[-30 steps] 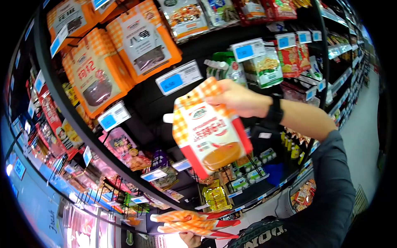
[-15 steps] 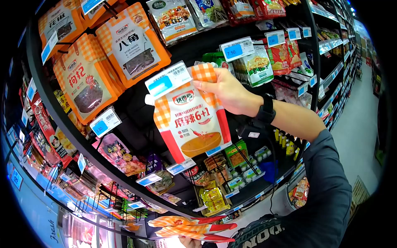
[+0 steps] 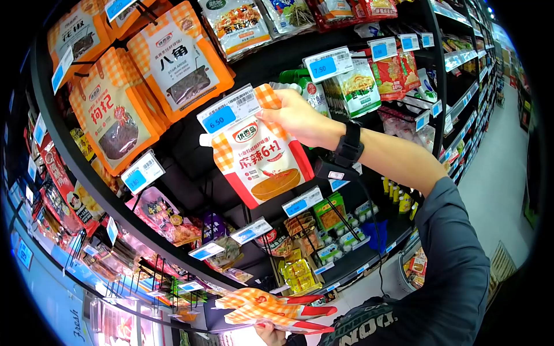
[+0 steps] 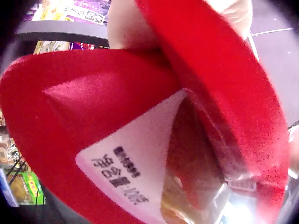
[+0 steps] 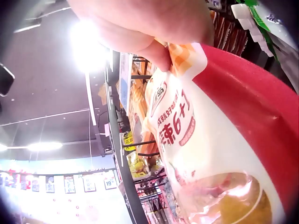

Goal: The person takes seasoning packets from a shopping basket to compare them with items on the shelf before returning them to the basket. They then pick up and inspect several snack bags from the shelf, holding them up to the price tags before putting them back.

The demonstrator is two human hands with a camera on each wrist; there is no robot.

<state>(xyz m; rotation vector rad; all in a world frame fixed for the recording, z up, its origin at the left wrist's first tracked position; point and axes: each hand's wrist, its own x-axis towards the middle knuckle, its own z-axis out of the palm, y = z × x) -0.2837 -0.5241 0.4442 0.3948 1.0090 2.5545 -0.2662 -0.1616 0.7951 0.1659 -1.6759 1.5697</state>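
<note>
My right hand pinches the top corner of a red and white seasoning pouch with an orange-checked top and a side spout. The pouch hangs upright, its upper edge partly hidden behind a 6.50 price tag. In the right wrist view, thumb and fingers press on the checked top of this pouch. Low in the head view, my left hand grips several similar pouches, stacked and lying sideways. Their red edges fill the left wrist view, with the left hand partly hidden behind them.
Orange spice pouches hang at the upper left. Green and white packets hang right of my right hand. Below are wire hooks, price tags and a lower shelf with yellow packets. The store aisle runs along the right.
My right hand has carried the pouch up and left in view, and its top now sits behind the price tag. The left hand stays low with its pouches.
</note>
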